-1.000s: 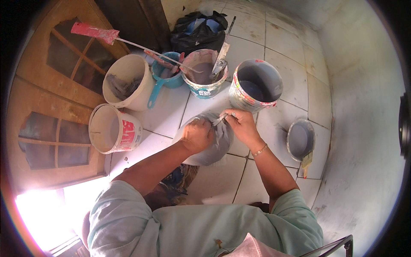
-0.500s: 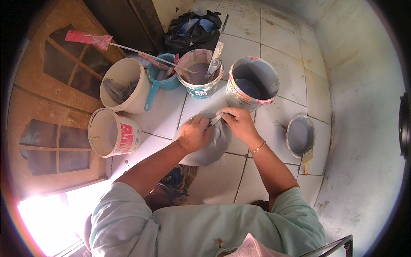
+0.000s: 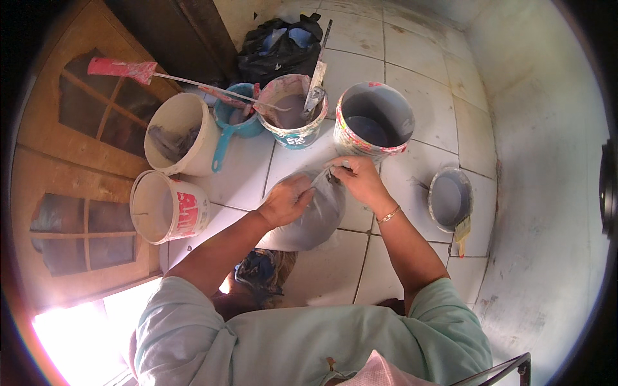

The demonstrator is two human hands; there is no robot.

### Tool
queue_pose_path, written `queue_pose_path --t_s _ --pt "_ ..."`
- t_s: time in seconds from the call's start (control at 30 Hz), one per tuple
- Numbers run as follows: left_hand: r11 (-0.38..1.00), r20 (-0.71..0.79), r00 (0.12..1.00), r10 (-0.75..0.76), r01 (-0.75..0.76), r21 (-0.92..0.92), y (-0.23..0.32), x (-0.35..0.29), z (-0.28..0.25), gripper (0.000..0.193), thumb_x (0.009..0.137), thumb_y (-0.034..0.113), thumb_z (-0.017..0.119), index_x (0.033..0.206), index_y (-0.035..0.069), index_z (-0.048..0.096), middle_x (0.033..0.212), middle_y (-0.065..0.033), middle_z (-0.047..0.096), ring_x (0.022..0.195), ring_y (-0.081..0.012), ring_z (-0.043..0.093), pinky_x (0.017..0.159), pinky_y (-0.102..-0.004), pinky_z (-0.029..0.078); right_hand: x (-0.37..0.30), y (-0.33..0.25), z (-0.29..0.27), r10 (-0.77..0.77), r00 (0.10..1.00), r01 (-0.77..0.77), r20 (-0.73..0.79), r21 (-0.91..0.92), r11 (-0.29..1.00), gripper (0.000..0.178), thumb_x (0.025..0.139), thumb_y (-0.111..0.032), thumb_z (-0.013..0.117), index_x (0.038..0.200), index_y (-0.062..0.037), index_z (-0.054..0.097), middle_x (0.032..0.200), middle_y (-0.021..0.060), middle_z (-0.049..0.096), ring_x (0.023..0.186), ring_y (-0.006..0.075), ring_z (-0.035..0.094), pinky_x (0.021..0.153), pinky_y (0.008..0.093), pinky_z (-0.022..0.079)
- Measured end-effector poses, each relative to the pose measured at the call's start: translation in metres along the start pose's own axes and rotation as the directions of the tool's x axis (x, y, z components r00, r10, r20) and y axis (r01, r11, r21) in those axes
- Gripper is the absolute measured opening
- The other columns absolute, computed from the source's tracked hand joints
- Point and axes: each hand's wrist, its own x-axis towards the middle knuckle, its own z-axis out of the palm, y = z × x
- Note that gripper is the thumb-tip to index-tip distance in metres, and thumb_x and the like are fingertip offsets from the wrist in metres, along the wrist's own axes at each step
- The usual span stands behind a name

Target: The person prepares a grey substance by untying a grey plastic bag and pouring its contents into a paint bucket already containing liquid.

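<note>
A bulging plastic bag point(image 3: 322, 222) full of something grey sits on the tiles in front of me, paler along its lower left side. My left hand point(image 3: 287, 201) is closed on the gathered top of the bag, its fingers pinching the film. Opposite it, my right hand point(image 3: 358, 180) pinches the twisted end of the bag's neck between thumb and fingers. The neck stretches taut between both hands. A bracelet circles my right wrist. Just beyond my right hand stands a tall bucket point(image 3: 404, 119) with grey liquid inside.
Behind the bag are a teal-and-white paint bucket point(image 3: 299, 139) holding tools, a long-handled roller point(image 3: 122, 68), a blue dipper point(image 3: 222, 151) and a black bag point(image 3: 277, 58). Two pale buckets point(image 3: 215, 138) point(image 3: 187, 206) stand left, by a wooden door. Rightward, a small paint pot point(image 3: 450, 199) with a brush point(image 3: 462, 235) sits near the wall.
My hands have drawn slightly apart, stretching the bag's neck between them. The whole view has shifted a little, moving the buckets slightly left.
</note>
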Motion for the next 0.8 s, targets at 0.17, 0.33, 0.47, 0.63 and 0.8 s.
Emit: queue_pose_path --t_s 0.17,0.33,0.47,0.63,0.8 --pt "0.993 -0.044 0.999 -0.007 0.002 -0.119 -0.007 0.0 0.0 0.008 0.082 0.003 0.055 0.081 -0.003 0.05 0.092 -0.0154 0.05 0.079 -0.0293 0.053 0.07 -0.0344 0.043 0.0 0.009 -0.001 0.009 0.999 -0.016 0.052 0.152 0.988 0.019 0.083 0.001 0.056 0.098 -0.0007 0.067 0.079 -0.0016 0.063 0.068 0.0034 0.051 0.062 0.0179 0.042" --pt "0.957 0.019 0.993 -0.118 0.118 -0.264 -0.005 -0.002 -0.01 0.006 0.08 0.0 0.055 0.077 -0.003 0.051 0.089 -0.0109 0.05 0.078 -0.0211 0.051 0.07 -0.0298 0.041 -0.003 0.039 -0.014 -0.073 0.992 0.031 0.101 0.365 0.931 0.035 0.085 -0.014 0.048 0.116 -0.0047 0.06 0.108 0.0094 0.06 0.101 0.0149 0.054 0.084 0.0323 0.044" --pt "0.961 0.049 0.995 -0.092 0.102 -0.256 -0.009 -0.001 -0.012 0.005 0.08 0.001 0.055 0.078 -0.003 0.051 0.088 -0.0104 0.05 0.078 -0.0205 0.051 0.071 -0.0289 0.041 -0.012 0.101 -0.006 0.222 0.953 -0.303 0.207 0.625 0.719 0.052 0.081 -0.027 0.045 0.129 -0.0062 0.048 0.118 0.0133 0.052 0.107 0.0243 0.05 0.088 0.0419 0.042" --pt "0.954 0.083 0.99 -0.114 0.133 -0.27 -0.01 0.002 -0.016 0.007 0.081 0.003 0.052 0.078 -0.003 0.052 0.085 -0.0125 0.053 0.076 -0.0241 0.053 0.07 -0.0317 0.042 -0.036 0.117 0.014 0.416 0.813 -0.582 0.408 0.585 0.565 0.06 0.083 -0.042 0.043 0.133 -0.0083 0.038 0.12 0.0152 0.046 0.103 0.0301 0.05 0.086 0.0459 0.044" --pt "0.976 0.059 0.994 -0.09 0.1 -0.195 -0.009 0.007 -0.015 0.007 0.079 0.003 0.054 0.076 -0.002 0.052 0.076 -0.0118 0.053 0.07 -0.0229 0.054 0.065 -0.0313 0.043 -0.046 0.101 0.051 0.51 0.782 -0.594 0.359 0.678 0.433 0.069 0.085 -0.053 0.042 0.137 -0.0088 0.032 0.134 0.0166 0.037 0.119 0.0341 0.041 0.092 0.0502 0.04"
